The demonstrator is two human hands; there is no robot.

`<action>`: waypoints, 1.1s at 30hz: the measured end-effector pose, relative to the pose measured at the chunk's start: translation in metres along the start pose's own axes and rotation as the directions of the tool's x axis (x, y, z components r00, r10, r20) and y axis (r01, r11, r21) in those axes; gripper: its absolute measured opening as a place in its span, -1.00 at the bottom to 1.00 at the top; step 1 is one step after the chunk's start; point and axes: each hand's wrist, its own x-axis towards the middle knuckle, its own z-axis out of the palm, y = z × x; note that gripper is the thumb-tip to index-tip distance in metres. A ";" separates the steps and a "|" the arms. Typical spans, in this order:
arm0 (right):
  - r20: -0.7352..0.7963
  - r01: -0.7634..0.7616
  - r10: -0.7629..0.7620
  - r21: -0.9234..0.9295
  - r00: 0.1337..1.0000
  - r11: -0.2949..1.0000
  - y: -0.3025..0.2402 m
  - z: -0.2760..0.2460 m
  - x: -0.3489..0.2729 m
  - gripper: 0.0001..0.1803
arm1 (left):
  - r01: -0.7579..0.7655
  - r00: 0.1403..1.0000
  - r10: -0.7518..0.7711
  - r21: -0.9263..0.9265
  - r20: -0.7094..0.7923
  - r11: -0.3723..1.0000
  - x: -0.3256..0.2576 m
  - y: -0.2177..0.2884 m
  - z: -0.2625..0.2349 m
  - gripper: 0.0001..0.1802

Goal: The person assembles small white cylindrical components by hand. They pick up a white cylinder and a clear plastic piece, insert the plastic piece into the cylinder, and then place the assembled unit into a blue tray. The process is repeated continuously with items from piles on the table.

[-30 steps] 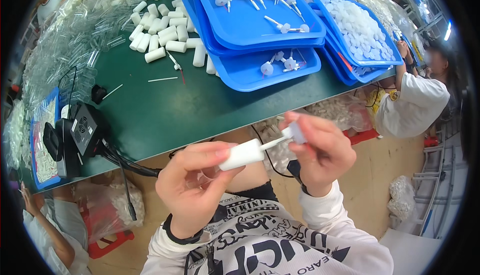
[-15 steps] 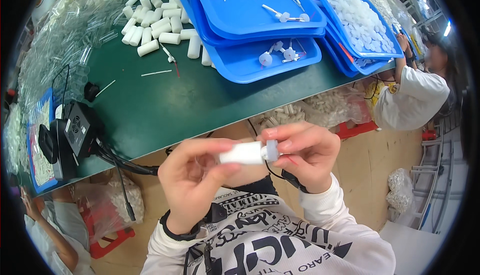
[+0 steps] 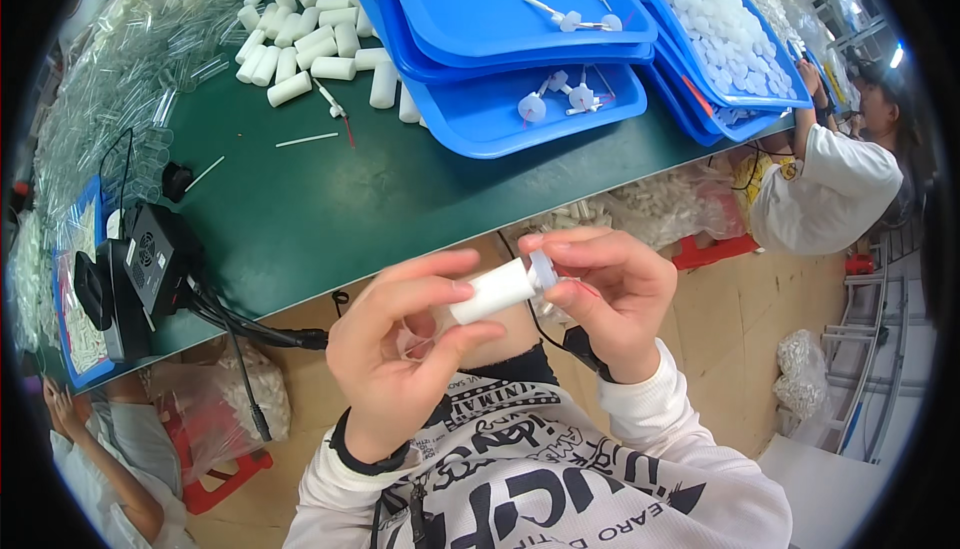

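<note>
In front of my chest, my left hand (image 3: pixel 410 324) grips a white cylinder (image 3: pixel 490 292) between thumb and fingers. Something clear shows near its lower end inside the palm, but I cannot tell whether it is a tube around the cylinder. My right hand (image 3: pixel 605 289) pinches a translucent round cap (image 3: pixel 543 271) at the cylinder's upper right end. A thin red strand (image 3: pixel 582 285) sticks out beside the right thumb. The cylinder is tilted, its cap end higher. Whether the cap is seated on it is hard to see.
Across the green table (image 3: pixel 330 199) lie white cylinders (image 3: pixel 290 87), clear tubes (image 3: pixel 130 79) and a thin white stick (image 3: pixel 307 139). Stacked blue trays (image 3: pixel 480 139) hold capped stems; another blue tray (image 3: pixel 800 99) holds translucent discs (image 3: pixel 715 34). A black device (image 3: pixel 160 249) with cables stands left. Other people sit at both sides.
The cylinder has tilted, its cap end rising slightly. My left fingers have loosened and spread a little, while the right fingers have shifted upward around the cap.
</note>
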 end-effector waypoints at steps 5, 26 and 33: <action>-0.042 -0.031 0.029 -0.034 0.999 0.999 0.001 0.003 -0.004 -0.72 | 0.118 0.993 -0.118 -0.047 0.007 0.992 -0.004 -0.001 -0.003 -0.72; -0.049 -0.086 0.081 -0.111 0.996 0.990 -0.013 -0.010 0.008 -0.66 | 0.179 0.959 -0.165 -0.039 0.231 0.983 -0.001 -0.004 0.001 -0.63; 0.135 -0.064 0.088 -0.172 0.987 0.983 -0.009 -0.010 0.014 -0.83 | 0.202 0.958 -0.179 -0.087 0.223 0.975 -0.004 -0.005 0.000 -0.68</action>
